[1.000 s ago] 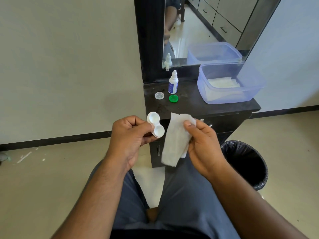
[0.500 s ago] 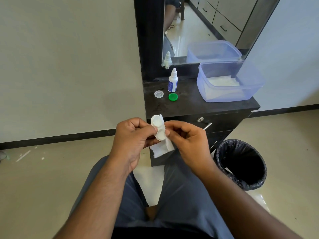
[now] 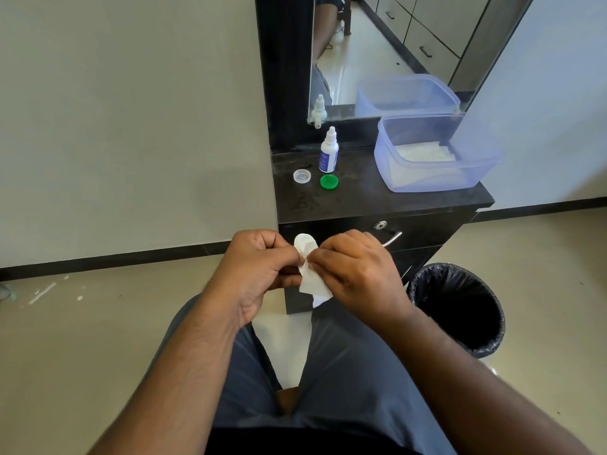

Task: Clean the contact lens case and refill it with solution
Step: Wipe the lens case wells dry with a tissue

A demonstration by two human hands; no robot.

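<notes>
The person sits facing a dark dresser (image 3: 387, 195) with both hands raised together over the lap. The left hand (image 3: 259, 270) has its fingers curled round the white contact lens case (image 3: 303, 244), of which only the upper well shows above the knuckles. The right hand (image 3: 358, 274) pinches a white tissue (image 3: 312, 284) against the lower part of the case — fingertips tucked in, the loose end of the tissue hanging down between the two hands. How far the tissue reaches into the lower well I cannot tell; the fingers hide it. On the dresser top stand a small white solution bottle (image 3: 328, 152) with a blue label, upright and uncapped, and just in front of it two loose caps lying apart from each other — a clear cap (image 3: 302, 176) to the left, a green cap (image 3: 329, 182) to the right. Further right sits a translucent blue tub (image 3: 473, 172) with white sheets inside. A mirror (image 3: 377, 44) rises behind, and a black-lined bin (image 3: 456, 307) stands on the floor beside the dresser.
</notes>
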